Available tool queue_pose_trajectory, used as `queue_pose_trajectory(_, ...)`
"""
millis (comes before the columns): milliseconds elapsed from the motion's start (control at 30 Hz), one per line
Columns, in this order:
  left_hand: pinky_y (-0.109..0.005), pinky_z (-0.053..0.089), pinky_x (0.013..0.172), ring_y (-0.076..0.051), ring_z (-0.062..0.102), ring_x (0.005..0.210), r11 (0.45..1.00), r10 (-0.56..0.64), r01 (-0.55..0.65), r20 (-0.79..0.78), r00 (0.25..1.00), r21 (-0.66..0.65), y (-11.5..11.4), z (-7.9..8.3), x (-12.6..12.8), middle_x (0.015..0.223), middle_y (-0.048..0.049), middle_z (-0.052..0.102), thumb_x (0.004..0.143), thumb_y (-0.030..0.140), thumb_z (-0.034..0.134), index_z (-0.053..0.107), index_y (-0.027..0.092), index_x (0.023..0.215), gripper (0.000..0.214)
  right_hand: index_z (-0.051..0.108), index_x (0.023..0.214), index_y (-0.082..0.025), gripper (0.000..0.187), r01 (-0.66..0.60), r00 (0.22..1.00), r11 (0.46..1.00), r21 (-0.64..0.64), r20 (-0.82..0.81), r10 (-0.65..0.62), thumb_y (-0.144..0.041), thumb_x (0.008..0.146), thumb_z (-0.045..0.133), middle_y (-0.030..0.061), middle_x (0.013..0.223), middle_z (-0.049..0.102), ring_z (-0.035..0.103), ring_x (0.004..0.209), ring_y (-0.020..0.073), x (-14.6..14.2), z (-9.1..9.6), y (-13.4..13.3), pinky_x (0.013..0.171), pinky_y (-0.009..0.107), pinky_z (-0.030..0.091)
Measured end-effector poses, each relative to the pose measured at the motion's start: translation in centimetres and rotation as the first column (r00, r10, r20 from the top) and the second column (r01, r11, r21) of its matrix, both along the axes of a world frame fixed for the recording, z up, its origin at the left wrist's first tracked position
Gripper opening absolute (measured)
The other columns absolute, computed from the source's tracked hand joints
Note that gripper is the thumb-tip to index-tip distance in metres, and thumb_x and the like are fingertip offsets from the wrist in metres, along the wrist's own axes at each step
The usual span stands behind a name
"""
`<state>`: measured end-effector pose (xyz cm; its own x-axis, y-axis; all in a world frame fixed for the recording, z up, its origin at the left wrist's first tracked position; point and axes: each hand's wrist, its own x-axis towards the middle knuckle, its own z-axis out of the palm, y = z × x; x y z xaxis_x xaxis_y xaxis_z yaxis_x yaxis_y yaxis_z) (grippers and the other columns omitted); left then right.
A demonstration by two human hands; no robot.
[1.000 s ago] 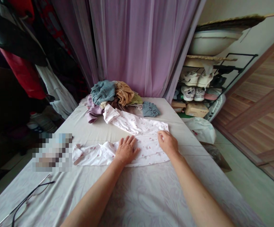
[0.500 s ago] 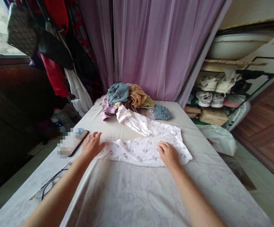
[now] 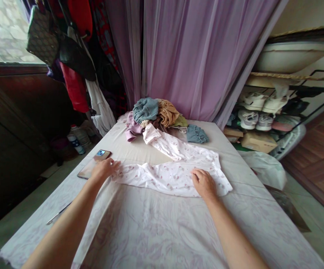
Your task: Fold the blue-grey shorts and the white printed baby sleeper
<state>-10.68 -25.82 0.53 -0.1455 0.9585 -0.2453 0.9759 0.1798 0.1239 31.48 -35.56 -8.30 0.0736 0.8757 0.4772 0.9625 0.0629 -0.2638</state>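
Observation:
White child's pants (image 3: 162, 175) with a small print lie across the bed, their two legs spread apart. My left hand (image 3: 104, 169) is at the hem of the nearer leg, fingers drawn together on the fabric edge. Resting on the same leg toward the waist end is my right hand (image 3: 203, 182), palm down with its fingers slightly bent on the cloth. Beyond the farther leg sits a heap of crumpled clothes (image 3: 166, 112), with blue, tan and purple pieces. Folded blue-grey clothing (image 3: 197, 133) lies beside the heap.
A phone (image 3: 87, 168) lies left of my left hand, partly behind it. Part of a pair of glasses (image 3: 58, 213) shows beside my left forearm. Purple curtains (image 3: 178, 56) hang at the back. Bags (image 3: 43, 35) hang left; a shoe rack (image 3: 262, 104) stands right.
My left hand has closed from spread fingers onto the hem and now overlaps the phone. My right hand stays on the pants. The whole view has shifted slightly.

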Motion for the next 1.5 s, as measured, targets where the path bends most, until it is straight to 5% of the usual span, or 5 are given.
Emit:
queue_pose_trajectory(500, -0.026, 0.050, 0.055, -0.019, 0.067, 0.068, 0.958, 0.220, -0.278, 0.452, 0.865, 0.066, 0.9, -0.4, -3.8, 0.085, -0.0080, 0.070, 0.083, 0.033, 0.040, 0.062, 0.016, 0.099, 0.032, 0.072, 0.085, -0.020, 0.027, -0.011, 1.000, 0.999, 0.044, -0.014, 0.012, -0.018, 0.085, 0.045, 0.0082, 0.098, 0.074, 0.063, 0.092, 0.0218, 0.2, -0.3, 0.1, 0.086, 0.033, 0.047)
queue_pose_trajectory(767, -0.041, 0.049, 0.085, -0.033, 0.062, 0.112, 0.993, 0.049, -0.034, -0.133, 0.990, 0.112, -0.9, 1.3, -1.2, 0.123, -0.0173, 0.065, 0.086, 0.027, 0.041, 0.061, 0.018, 0.119, 0.039, 0.073, 0.090, -0.020, 0.028, 0.005, 1.000, 1.000, -0.005, -0.008, -0.005, -0.018, 0.085, 0.045, 0.0081, 0.098, 0.074, 0.064, 0.093, 0.0215, 0.1, 0.1, 0.0, 0.086, 0.032, 0.048)
queue_pose_trajectory(1067, -0.038, 0.044, 0.095, -0.027, 0.061, 0.112, 0.889, -0.439, 0.437, -0.016, 0.898, 0.136, -0.1, 0.0, 5.1, 0.122, -0.0099, 0.067, 0.092, 0.034, 0.043, 0.067, 0.025, 0.117, 0.036, 0.064, 0.126, -0.028, 0.040, -0.083, 0.995, 0.936, -0.343, 0.020, 0.095, -0.026, 0.092, 0.042, 0.0024, 0.114, 0.073, 0.066, 0.102, 0.0182, -5.0, 6.1, 5.0, 0.084, 0.027, 0.047)
queue_pose_trajectory(1267, -0.036, 0.045, 0.088, -0.027, 0.063, 0.103, 0.860, -0.507, 0.502, 0.035, 0.861, 0.088, 1.3, -0.8, 5.0, 0.110, -0.0105, 0.068, 0.085, 0.040, 0.058, 0.072, 0.023, 0.097, 0.025, 0.073, 0.105, -0.026, 0.027, -0.070, 0.975, 0.804, -0.590, 0.131, 0.181, -0.028, 0.085, 0.055, 0.0054, 0.103, 0.076, 0.068, 0.096, 0.0202, -7.5, 8.3, 8.4, 0.077, 0.027, 0.045)
queue_pose_trajectory(1500, -0.035, 0.043, 0.085, -0.024, 0.065, 0.095, 0.866, -0.483, 0.486, -0.052, 0.874, 0.117, 1.8, -0.9, 6.1, 0.099, -0.0089, 0.071, 0.095, 0.029, 0.042, 0.064, 0.021, 0.101, 0.024, 0.069, 0.107, -0.019, 0.033, 0.089, 0.987, 0.852, -0.515, 0.160, -0.006, -0.023, 0.094, 0.038, 0.0126, 0.104, 0.074, 0.068, 0.096, 0.0223, -7.3, 7.5, 9.1, 0.077, 0.029, 0.045)
